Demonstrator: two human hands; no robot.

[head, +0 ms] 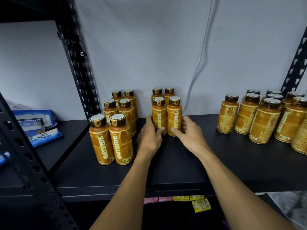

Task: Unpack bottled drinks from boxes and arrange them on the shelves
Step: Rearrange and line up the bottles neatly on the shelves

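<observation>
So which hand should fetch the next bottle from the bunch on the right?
Right, probably. The right hand grips the middle bottles on the side facing that bunch, bare shelf between; the left hand would have to cross that arm.

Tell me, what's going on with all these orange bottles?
A person is stocking a black shelf with orange drink bottles. The left hand grips the left front bottle of a middle cluster of four, and the right hand grips the right front bottle beside it. Both bottles stand upright on the shelf. To the left stand six more bottles, to the right a larger batch.
</observation>
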